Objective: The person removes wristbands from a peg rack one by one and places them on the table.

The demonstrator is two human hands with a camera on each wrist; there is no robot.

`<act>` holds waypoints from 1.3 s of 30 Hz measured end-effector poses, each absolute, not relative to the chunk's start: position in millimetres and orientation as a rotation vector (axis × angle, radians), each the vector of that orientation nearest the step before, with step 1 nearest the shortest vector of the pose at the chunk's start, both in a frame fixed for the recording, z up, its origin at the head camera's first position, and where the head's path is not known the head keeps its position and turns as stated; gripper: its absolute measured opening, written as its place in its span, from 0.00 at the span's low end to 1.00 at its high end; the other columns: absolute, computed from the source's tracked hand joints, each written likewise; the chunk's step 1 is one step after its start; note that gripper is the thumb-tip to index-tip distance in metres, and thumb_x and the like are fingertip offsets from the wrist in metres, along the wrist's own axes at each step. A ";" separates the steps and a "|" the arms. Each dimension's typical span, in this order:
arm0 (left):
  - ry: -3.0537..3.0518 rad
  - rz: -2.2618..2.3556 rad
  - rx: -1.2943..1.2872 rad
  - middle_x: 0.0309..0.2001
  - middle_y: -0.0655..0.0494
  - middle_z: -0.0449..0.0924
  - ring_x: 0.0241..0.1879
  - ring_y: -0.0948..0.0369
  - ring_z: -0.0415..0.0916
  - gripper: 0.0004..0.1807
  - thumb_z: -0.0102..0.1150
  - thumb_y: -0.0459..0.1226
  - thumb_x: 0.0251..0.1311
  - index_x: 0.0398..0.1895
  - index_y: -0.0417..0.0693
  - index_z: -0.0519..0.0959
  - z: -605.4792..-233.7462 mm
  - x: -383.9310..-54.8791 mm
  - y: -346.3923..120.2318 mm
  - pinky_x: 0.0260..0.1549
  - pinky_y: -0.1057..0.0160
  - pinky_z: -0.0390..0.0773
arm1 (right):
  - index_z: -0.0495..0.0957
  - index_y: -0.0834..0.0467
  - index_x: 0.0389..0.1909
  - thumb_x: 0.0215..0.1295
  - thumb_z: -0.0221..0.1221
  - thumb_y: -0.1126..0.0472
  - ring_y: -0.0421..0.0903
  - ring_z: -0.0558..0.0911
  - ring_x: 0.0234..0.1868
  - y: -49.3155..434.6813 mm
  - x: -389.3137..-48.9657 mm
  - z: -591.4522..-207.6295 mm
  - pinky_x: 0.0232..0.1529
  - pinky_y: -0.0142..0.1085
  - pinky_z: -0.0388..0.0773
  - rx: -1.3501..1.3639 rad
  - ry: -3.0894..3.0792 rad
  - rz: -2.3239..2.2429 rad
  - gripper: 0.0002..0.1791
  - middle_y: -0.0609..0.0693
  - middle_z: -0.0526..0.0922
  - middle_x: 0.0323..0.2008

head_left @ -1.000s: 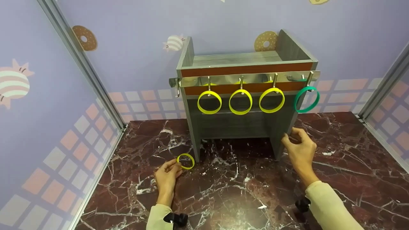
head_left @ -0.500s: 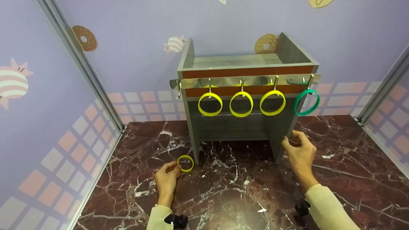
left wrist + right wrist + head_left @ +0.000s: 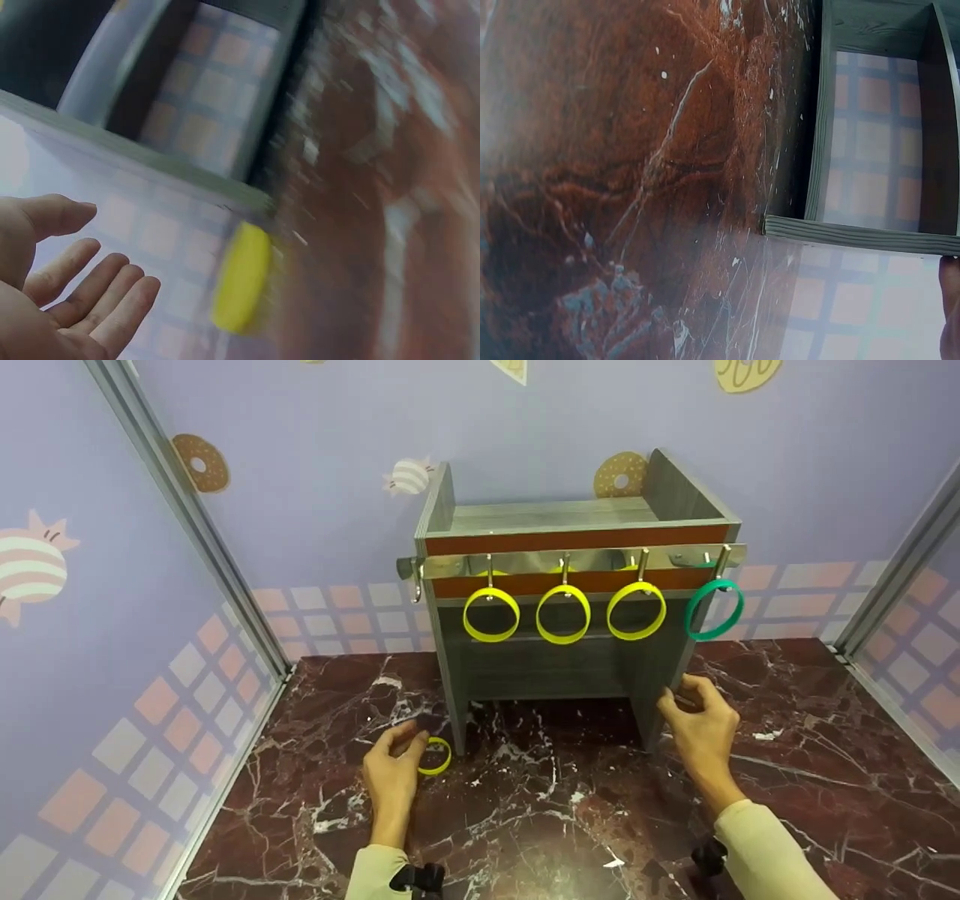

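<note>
A yellow ring [image 3: 436, 756] is just right of my left hand [image 3: 394, 772], beside the foot of a small grey wooden shelf [image 3: 442, 675]. In the left wrist view the fingers of the left hand [image 3: 82, 292] are parted and hold nothing; the yellow ring [image 3: 244, 279] is blurred and apart from them. Whether it touches the tabletop, I cannot tell. My right hand [image 3: 703, 727] holds the shelf's right side panel near its lower front edge, thumb on that edge; the other fingertips are hidden. In the right wrist view only a finger [image 3: 950, 292] shows, against the panel [image 3: 855, 232].
Across the shelf front runs a metal hook rail [image 3: 525, 562]. Several yellow rings, one of them the middle ring [image 3: 562, 640], and a green ring [image 3: 715, 634] hang from its hooks. A bare hook [image 3: 417, 585] is at the left end. Patterned walls [image 3: 315, 510] enclose the dark marbled tabletop [image 3: 525, 825].
My left hand has let go of the yellow ring, and its fingers have moved up and apart from it. The ring has dropped slightly. The right hand stays on the shelf panel.
</note>
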State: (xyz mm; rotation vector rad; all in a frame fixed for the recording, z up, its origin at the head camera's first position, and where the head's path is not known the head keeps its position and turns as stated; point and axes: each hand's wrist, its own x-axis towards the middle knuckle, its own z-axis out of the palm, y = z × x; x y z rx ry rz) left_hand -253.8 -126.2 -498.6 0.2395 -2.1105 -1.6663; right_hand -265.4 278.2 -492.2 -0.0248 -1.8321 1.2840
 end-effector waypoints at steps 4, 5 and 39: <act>-2.011 -1.752 0.161 0.51 0.44 0.89 0.51 0.48 0.88 0.15 0.73 0.34 0.65 0.53 0.38 0.87 -480.1 -251.1 -116.7 0.46 0.70 0.83 | 0.86 0.69 0.41 0.58 0.68 0.77 0.34 0.87 0.35 273.1 -264.0 -493.2 0.38 0.24 0.84 -0.037 -1.837 1.285 0.09 0.60 0.90 0.36; -1.989 -1.771 0.139 0.51 0.44 0.89 0.51 0.48 0.87 0.15 0.73 0.33 0.65 0.53 0.37 0.87 -475.5 -251.2 -114.1 0.46 0.71 0.83 | 0.86 0.70 0.41 0.58 0.68 0.77 0.35 0.88 0.35 271.6 -263.2 -492.6 0.38 0.24 0.84 -0.043 -1.836 1.284 0.10 0.61 0.90 0.36; -1.660 -2.238 -0.384 0.49 0.34 0.86 0.42 0.53 0.89 0.17 0.67 0.25 0.66 0.56 0.25 0.82 -361.8 -266.0 -60.0 0.47 0.54 0.88 | 0.83 0.74 0.39 0.58 0.66 0.77 0.38 0.89 0.34 256.5 -245.0 -461.5 0.39 0.24 0.84 -0.054 -1.823 1.266 0.08 0.67 0.88 0.36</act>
